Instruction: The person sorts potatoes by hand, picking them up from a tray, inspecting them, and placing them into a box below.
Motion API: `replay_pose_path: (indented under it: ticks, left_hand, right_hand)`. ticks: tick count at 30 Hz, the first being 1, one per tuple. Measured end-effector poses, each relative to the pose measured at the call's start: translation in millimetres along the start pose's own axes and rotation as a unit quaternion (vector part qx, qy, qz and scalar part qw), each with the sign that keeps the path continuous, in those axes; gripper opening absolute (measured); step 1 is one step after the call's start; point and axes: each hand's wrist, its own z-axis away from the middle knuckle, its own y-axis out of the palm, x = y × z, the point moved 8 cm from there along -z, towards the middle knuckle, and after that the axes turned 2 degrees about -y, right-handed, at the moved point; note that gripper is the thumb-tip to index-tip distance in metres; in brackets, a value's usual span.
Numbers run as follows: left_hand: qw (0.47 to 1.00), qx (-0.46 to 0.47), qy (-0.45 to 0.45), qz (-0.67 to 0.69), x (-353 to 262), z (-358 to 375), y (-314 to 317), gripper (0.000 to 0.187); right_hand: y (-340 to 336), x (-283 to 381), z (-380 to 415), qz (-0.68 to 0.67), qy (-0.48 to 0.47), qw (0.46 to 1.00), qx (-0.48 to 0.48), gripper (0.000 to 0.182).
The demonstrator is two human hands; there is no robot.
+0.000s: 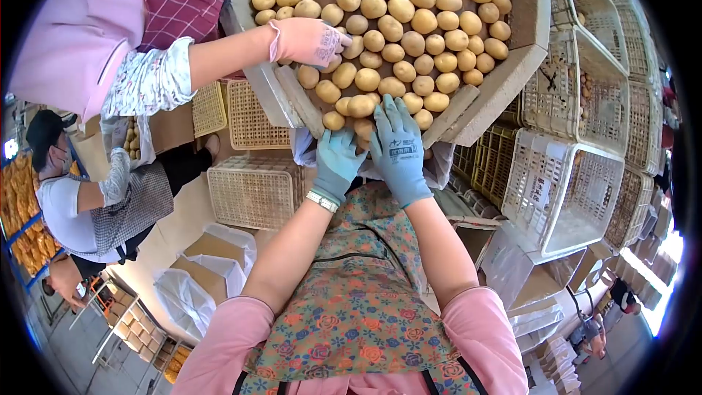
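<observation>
Many yellow-brown potatoes (pixel 402 9) lie on a sorting table with a raised grey rim (pixel 504 91) that narrows to an opening near my body. At this opening my left hand (pixel 338 164), in a blue-grey glove, rests against the nearest potatoes, fingers pointing forward. My right hand (pixel 397 148), gloved alike, lies beside it with its fingers stretched over potatoes at the opening's edge. A potato (pixel 363 128) shows between the two hands. Whether my left fingers grip anything is hidden. From the left, a co-worker's pink-gloved hand (pixel 307 42) touches potatoes on the table.
Stacked plastic crates (pixel 545 183) stand on the right, and another crate stack (pixel 252 194) is at the left below the table. Lined cardboard boxes (pixel 212 267) sit on the floor. A person in a black cap (pixel 69 205) is farther left.
</observation>
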Motion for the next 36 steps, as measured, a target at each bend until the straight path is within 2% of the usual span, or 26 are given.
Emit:
replay_pose_path:
  ticks: [1,2,4,9,10,12,13,14,15,16,17,18,19,20,21,22,23,24,25,26,27,28,30,32,34,36]
  left_hand:
    - [0.982,-0.045,-0.072,0.168,3.9,1.3,5.6,0.055]
    - [0.929,-0.089,-0.142,0.331,8.4,7.5,16.1,0.061]
    - [0.931,-0.055,-0.139,0.333,-5.3,10.3,37.7,0.068]
    - [0.848,0.000,-0.161,0.506,8.1,-0.3,41.2,0.074]
    - [0.849,-0.002,-0.160,0.504,7.2,1.5,40.7,0.074]
    - [0.817,0.047,-0.167,0.550,1.7,4.2,49.9,0.075]
    - [0.817,0.046,-0.167,0.549,-3.7,6.3,58.0,0.075]
    - [0.884,0.035,-0.138,0.444,-14.7,8.3,65.9,0.076]
    - [0.937,0.022,-0.108,0.332,-22.4,9.9,68.3,0.076]
    - [0.937,0.019,-0.108,0.332,-19.0,11.1,66.6,0.076]
    - [0.961,0.067,-0.066,0.261,-24.8,10.4,70.1,0.077]
    - [0.975,0.116,-0.024,0.187,-30.1,11.3,75.2,0.077]
    - [0.976,0.120,-0.026,0.182,-29.5,11.0,77.5,0.077]
    - [0.949,0.072,-0.083,0.294,-19.6,10.8,71.5,0.077]
    - [0.906,0.022,-0.138,0.399,-10.6,12.4,66.3,0.077]
    - [0.864,0.053,-0.160,0.475,-3.4,9.9,59.0,0.081]
    - [0.857,0.066,-0.165,0.483,-6.9,9.7,61.7,0.080]
    - [0.851,0.078,-0.167,0.492,-8.9,10.3,65.6,0.079]
    - [0.879,0.126,-0.117,0.444,-15.8,10.9,69.4,0.078]
    - [0.903,0.069,-0.123,0.406,-13.0,12.9,65.3,0.075]
    - [0.900,0.050,-0.122,0.416,-11.9,12.2,64.2,0.074]
    - [0.896,0.033,-0.120,0.426,-10.2,10.6,62.7,0.074]
    - [0.854,0.015,-0.134,0.503,-13.8,10.7,70.5,0.076]
    - [0.850,-0.008,-0.137,0.509,-9.0,8.2,67.0,0.074]
    - [0.885,0.019,-0.116,0.452,-12.6,5.3,64.0,0.072]
    - [0.872,0.025,-0.109,0.477,-8.6,5.9,60.6,0.070]
  right_hand:
    - [2.0,-2.0,-1.3,-0.022,-0.002,1.000,0.008,0.054]
    - [3.0,-3.0,-0.9,-0.045,-0.005,0.999,0.017,0.056]
    - [3.8,-6.4,1.7,-0.037,-0.010,0.999,0.029,0.057]
    - [3.2,-4.7,3.1,-0.041,-0.019,0.998,0.035,0.053]
    - [2.6,-5.7,3.2,-0.044,-0.019,0.998,0.035,0.053]
    - [0.0,-10.6,3.5,-0.129,-0.022,0.991,0.035,0.045]
    - [-22.4,-12.9,1.8,-0.276,-0.006,0.961,0.000,0.036]
    - [-42.2,-14.8,-5.3,-0.277,-0.006,0.961,0.000,0.036]
    - [-59.9,-36.6,-9.4,-0.386,0.116,0.914,-0.040,0.039]
    - [-62.0,-55.3,-3.9,-0.482,0.235,0.840,-0.078,0.042]
    - [-70.5,-67.1,-3.5,-0.479,0.243,0.817,-0.209,0.043]
    - [-58.8,-67.3,-9.4,-0.479,0.244,0.816,-0.210,0.043]
    - [-52.1,-48.9,-24.8,-0.264,0.153,0.943,-0.131,0.042]
    - [-35.4,-26.5,-32.5,-0.028,0.051,0.998,-0.038,0.042]
    - [-35.3,-1.9,-27.0,0.055,-0.075,0.992,-0.086,0.039]
    - [-40.0,-1.9,-23.9,0.053,-0.074,0.991,-0.094,0.039]
    - [-38.7,-10.9,-18.5,-0.110,-0.047,0.992,-0.045,0.037]
    - [-35.5,-15.5,-11.4,-0.272,-0.023,0.962,0.008,0.036]
    - [-70.2,-16.5,-6.6,-0.198,-0.024,0.977,-0.069,0.038]
    - [-101.3,-17.1,-3.2,-0.079,-0.040,0.984,-0.152,0.037]
    - [-104.3,-30.7,5.5,0.035,-0.008,0.989,-0.147,0.038]
    - [-104.8,-49.3,12.3,0.045,0.022,0.984,-0.169,0.039]
    - [-86.5,-69.5,22.1,0.097,0.003,0.988,-0.118,0.039]
    - [-86.3,-66.6,22.2,0.098,0.003,0.988,-0.117,0.039]
    - [-91.5,-55.9,19.6,0.093,0.019,0.988,-0.118,0.039]
    - [-97.3,-39.5,26.4,0.029,-0.007,0.987,-0.159,0.039]
